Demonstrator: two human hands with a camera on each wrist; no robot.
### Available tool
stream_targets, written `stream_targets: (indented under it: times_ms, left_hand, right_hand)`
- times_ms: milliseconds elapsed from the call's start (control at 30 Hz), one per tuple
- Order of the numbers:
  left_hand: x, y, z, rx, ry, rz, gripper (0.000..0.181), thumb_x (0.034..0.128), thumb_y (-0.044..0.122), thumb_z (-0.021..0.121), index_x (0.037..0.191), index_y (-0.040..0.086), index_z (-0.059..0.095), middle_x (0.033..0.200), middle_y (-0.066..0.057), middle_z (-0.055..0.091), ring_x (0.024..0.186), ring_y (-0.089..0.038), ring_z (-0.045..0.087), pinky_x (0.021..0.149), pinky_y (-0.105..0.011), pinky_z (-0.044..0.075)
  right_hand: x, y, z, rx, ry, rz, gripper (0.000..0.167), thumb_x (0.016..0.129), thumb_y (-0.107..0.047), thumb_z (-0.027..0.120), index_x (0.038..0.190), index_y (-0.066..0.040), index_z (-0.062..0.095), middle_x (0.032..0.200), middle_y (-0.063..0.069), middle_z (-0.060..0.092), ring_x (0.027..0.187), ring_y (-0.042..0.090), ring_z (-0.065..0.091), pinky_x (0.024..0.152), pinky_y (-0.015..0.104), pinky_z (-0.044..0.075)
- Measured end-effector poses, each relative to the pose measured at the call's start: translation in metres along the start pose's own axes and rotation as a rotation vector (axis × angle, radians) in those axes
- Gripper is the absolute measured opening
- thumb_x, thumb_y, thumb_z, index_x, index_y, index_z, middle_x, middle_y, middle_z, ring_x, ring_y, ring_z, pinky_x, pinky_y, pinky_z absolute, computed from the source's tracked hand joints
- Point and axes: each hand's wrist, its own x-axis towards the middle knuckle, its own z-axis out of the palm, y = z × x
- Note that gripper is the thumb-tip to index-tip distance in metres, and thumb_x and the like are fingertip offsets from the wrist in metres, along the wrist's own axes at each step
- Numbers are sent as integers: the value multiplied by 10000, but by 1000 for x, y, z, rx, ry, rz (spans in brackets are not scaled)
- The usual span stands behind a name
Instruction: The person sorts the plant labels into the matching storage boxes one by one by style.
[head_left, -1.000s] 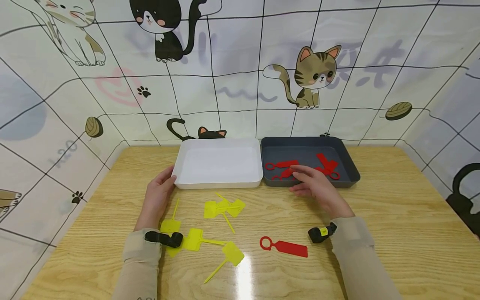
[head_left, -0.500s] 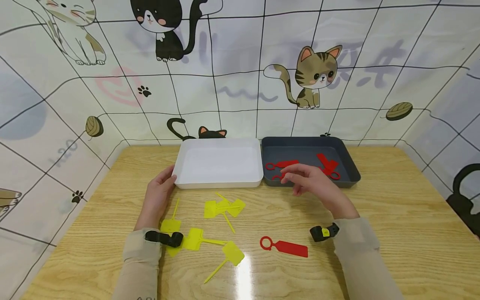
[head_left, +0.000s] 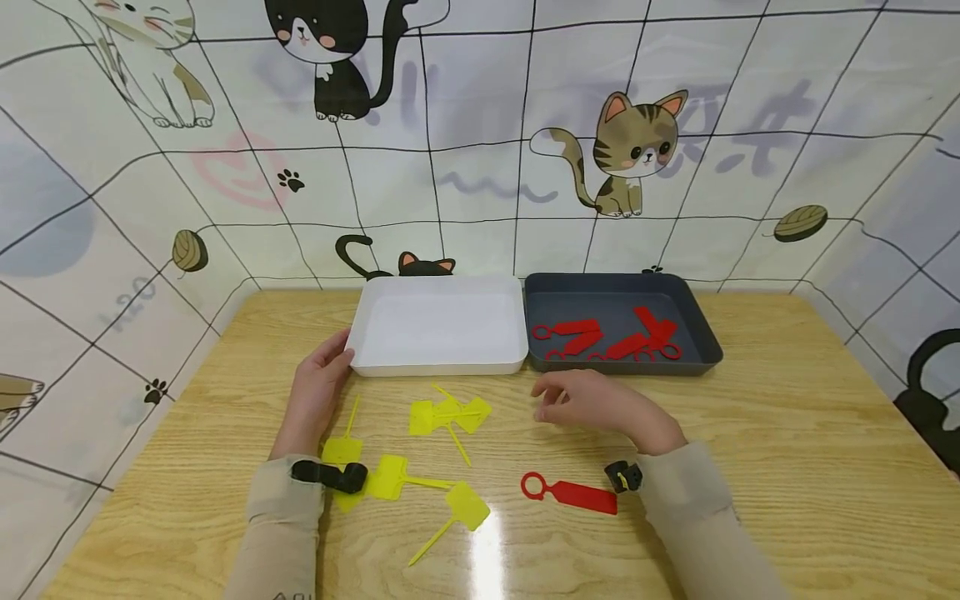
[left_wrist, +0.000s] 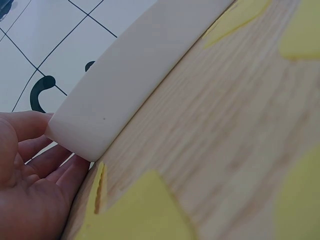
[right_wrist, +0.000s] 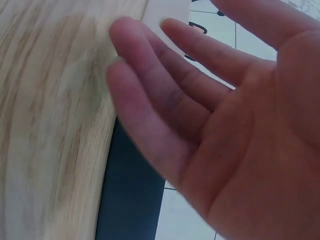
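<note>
My left hand (head_left: 313, 398) rests against the left front corner of a white tray (head_left: 438, 370), its thumb and fingers touching the outer side. In the left wrist view, the fingertips lie along the end of the tray wall (left_wrist: 125, 70). My right hand (head_left: 600, 407) hovers over the table just in front of a dark grey tray (head_left: 577, 293), holding nothing. Its fingers are loosely bent in the right wrist view. Several red ring-ended tags (head_left: 581, 343) lie inside the dark tray. Another red tag (head_left: 583, 497) lies on the table below the right hand.
Several yellow square-headed tags with thin stems (head_left: 467, 506) are spread over the wooden table (head_left: 810, 467) before the white tray, some overlapping. The two trays stand side by side near the back wall, which carries a cat-print cloth (head_left: 480, 167).
My right hand has withdrawn from over the dark tray, moving toward me and to the left, uncovering the red tags there. The left hand stays at the white tray.
</note>
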Motion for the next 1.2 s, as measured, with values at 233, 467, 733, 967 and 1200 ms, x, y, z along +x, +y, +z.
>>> stream_targets:
  times_ms: [233, 467, 733, 967, 1200]
  left_hand:
    - [0, 0, 0, -7, 4, -3, 466, 916, 199, 508, 1357, 110, 388, 1394, -50, 347, 1240, -145, 356, 983, -240, 316]
    - [0, 2, 0, -17, 16, -10, 469, 917, 181, 505, 1361, 97, 378, 1396, -58, 342, 1241, -148, 353, 980, -237, 320]
    - [1, 1, 0, -13, 8, 1, 471, 916, 185, 507, 1361, 99, 377, 1397, -63, 340, 1237, -158, 359, 978, -244, 325]
    - [0, 1, 1, 6, 15, -17, 471, 916, 204, 506, 1364, 126, 380, 1396, -32, 345, 1231, -127, 362, 969, -226, 330]
    - [0, 1, 1, -11, 15, -16, 468, 922, 169, 497, 1367, 103, 368, 1403, -51, 333, 1245, -145, 348, 980, -239, 320]
  right_hand:
    - [-3, -12, 7, -176, -75, 26, 145, 752, -347, 688, 818, -236, 622, 788, -126, 548, 732, 84, 496, 702, 291, 418]
    - [-11, -33, 19, -242, -111, 58, 195, 684, -289, 732, 667, -223, 549, 637, -101, 518, 613, 100, 476, 566, 286, 390]
    - [-18, -54, 34, -352, -78, 106, 334, 620, -298, 737, 474, -188, 457, 436, -115, 373, 462, 75, 365, 438, 257, 269]
    - [-21, -67, 43, -526, -20, 104, 366, 592, -319, 765, 445, -177, 462, 493, -77, 422, 511, 90, 416, 438, 297, 355]
    - [-20, -73, 48, -604, -36, 94, 295, 611, -226, 732, 470, -180, 477, 493, -72, 457, 493, 108, 430, 440, 294, 372]
